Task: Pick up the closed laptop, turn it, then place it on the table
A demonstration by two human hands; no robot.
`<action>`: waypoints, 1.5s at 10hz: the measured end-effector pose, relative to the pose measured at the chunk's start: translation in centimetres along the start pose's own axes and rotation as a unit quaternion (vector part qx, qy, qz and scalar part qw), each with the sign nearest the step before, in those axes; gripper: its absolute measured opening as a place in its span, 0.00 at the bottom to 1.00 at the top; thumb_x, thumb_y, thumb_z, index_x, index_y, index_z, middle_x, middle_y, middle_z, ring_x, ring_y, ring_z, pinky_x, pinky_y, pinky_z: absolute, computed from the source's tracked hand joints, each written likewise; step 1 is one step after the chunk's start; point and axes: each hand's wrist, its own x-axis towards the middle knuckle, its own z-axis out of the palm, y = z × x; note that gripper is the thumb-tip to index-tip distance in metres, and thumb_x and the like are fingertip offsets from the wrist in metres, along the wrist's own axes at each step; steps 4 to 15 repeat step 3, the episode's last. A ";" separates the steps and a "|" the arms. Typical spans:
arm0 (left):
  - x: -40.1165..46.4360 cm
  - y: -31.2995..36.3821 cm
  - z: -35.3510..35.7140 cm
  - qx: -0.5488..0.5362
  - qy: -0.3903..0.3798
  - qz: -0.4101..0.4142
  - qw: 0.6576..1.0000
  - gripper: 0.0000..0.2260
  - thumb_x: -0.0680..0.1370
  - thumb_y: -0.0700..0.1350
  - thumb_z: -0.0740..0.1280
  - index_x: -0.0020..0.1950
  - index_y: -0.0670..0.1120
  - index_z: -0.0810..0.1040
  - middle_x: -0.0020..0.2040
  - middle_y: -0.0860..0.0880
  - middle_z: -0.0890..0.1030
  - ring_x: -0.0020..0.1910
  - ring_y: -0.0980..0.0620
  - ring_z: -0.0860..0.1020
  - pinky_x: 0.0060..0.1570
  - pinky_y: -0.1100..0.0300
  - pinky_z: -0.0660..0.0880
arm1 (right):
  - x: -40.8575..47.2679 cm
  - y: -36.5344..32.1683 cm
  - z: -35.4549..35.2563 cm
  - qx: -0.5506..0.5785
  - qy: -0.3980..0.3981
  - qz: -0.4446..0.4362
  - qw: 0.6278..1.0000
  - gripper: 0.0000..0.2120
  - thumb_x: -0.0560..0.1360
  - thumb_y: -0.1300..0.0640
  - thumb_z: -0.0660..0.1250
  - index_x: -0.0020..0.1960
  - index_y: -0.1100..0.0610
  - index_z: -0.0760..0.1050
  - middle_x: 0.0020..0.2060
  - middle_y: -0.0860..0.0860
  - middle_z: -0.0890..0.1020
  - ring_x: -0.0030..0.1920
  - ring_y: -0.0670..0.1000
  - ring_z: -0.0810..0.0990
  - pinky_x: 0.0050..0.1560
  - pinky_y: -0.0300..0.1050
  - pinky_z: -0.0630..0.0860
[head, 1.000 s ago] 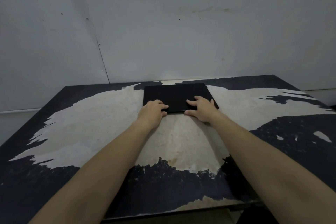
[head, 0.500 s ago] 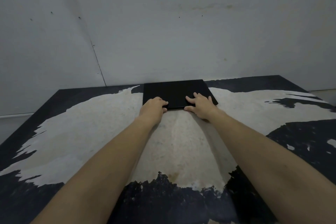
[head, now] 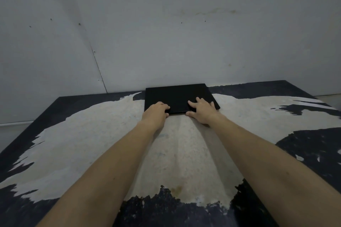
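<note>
While both arms reach forward over the table, the two hands rest on the near edge of the laptop. The left hand is at the near left corner, with its fingers curled over the top of the lid and the thumb lower, at the front edge, so it seems to grip the edge between them. The right hand is near the right corner; its fingers lie spread and rather flat on the lid, and the thumb is stretched out low along the front edge. Whether this thumb goes under the laptop, I cannot tell.

The laptop is black and closed. It lies beyond the hands, at the far middle of the table, and its far edge is close to the wall. The near edge shows a thin pale line between the hands. If that edge is lifted from the table or still flat on it cannot be judged from this view.

The table is dark, with a large pale worn area in the middle, where the forearms pass over it. The wall behind is plain grey with small marks.
</note>
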 end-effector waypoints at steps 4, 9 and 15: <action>-3.2 1.1 -2.7 0.036 0.035 -0.046 0.998 0.26 0.82 0.58 0.61 0.76 0.46 0.69 0.74 0.46 0.71 0.72 0.45 0.69 0.68 0.48 0.70 | -3.2 -1.9 -2.1 0.023 0.063 0.011 0.998 0.34 0.84 0.41 0.60 0.84 0.55 0.56 0.83 0.55 0.60 0.83 0.57 0.53 0.81 0.62 0.47; -3.2 1.1 -2.7 0.036 0.035 -0.046 0.998 0.26 0.82 0.58 0.61 0.76 0.46 0.69 0.74 0.46 0.71 0.72 0.45 0.69 0.68 0.48 0.70 | -3.2 -1.9 -2.1 0.023 0.063 0.011 0.998 0.34 0.84 0.41 0.60 0.84 0.55 0.56 0.83 0.55 0.60 0.83 0.57 0.53 0.81 0.62 0.47; -3.2 1.1 -2.7 0.036 0.035 -0.046 0.998 0.26 0.82 0.58 0.61 0.76 0.46 0.69 0.74 0.46 0.71 0.72 0.45 0.69 0.68 0.48 0.70 | -3.2 -1.9 -2.1 0.023 0.063 0.011 0.998 0.34 0.84 0.41 0.60 0.84 0.55 0.56 0.83 0.55 0.60 0.83 0.57 0.53 0.81 0.62 0.47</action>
